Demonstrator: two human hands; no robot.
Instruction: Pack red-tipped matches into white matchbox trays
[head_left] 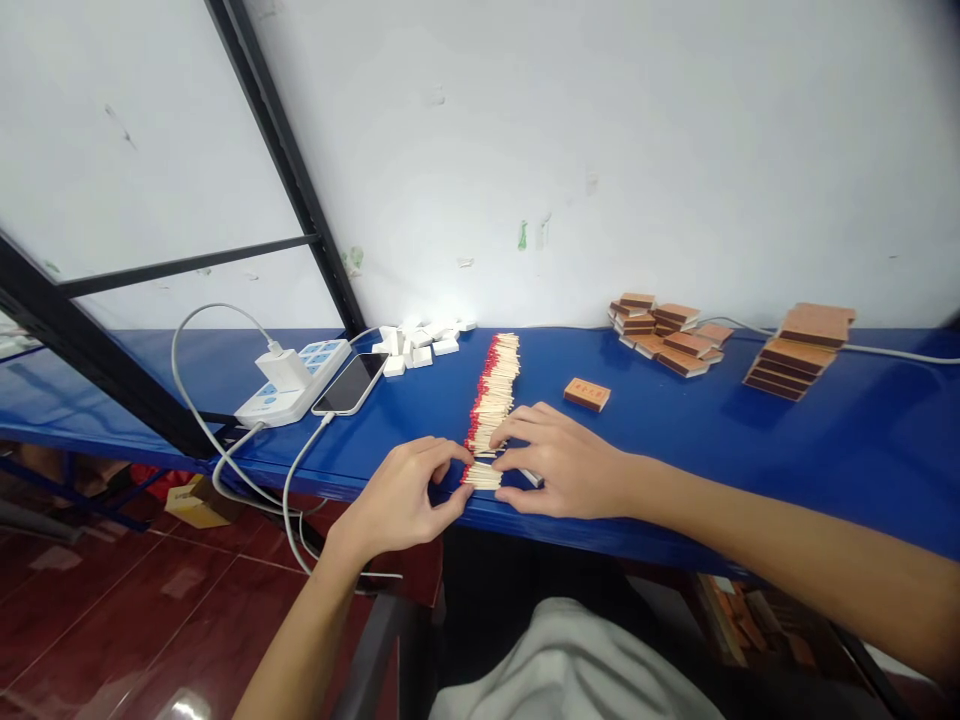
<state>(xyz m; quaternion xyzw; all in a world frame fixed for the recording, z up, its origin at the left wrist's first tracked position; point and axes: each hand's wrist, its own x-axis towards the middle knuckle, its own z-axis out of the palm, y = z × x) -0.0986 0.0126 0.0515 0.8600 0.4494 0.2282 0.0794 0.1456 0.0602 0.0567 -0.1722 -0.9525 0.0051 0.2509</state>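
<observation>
A long row of red-headed matches (495,385) runs from the back of the blue table to its front edge. A small bunch of matches (484,476) lies apart at the near end of that row. My left hand (409,490) pinches the bunch with thumb and forefinger at the red heads. On its other side, the thumb and fingers of my right hand (559,460) close on the plain wooden ends, with another finger touching the long row. Partly hidden under my right hand is a small white-edged piece (532,478).
A single matchbox (587,393) lies right of the row, with piled matchboxes (671,335) and a stack of matchboxes (801,350) behind. At left are small white boxes (420,345), a phone (351,384) on a cable and a power strip (292,385). A black frame post (289,160) rises behind.
</observation>
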